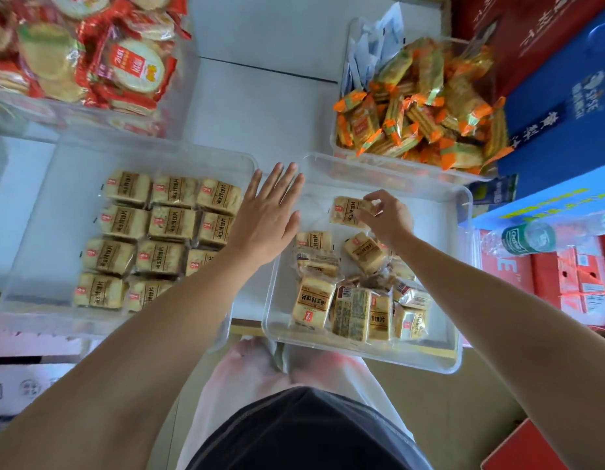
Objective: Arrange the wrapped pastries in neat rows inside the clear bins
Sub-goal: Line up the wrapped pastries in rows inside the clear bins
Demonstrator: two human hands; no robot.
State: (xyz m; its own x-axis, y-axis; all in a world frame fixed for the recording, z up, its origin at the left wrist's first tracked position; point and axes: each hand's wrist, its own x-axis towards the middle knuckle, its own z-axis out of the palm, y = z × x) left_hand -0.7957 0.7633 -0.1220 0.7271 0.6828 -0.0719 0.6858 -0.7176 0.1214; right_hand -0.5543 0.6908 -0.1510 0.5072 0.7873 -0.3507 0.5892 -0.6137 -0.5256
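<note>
While your right hand pinches one wrapped pastry w/ fingertips over the far end of the right clear bin, its long axis runs roughly toward you, label up. Glossy crinkly film, squarish flat slab. Left hand is flat, fingers spread, empty, above the left bin's tidy rows. Loose pile sits jumbled near you.

Red-wrapped round crackers fill the upper left of the frame. Orange-wrapped biscuits are heaped at upper right, beside a blue carton. A green-labelled bottle lies at right, above red boxes.
</note>
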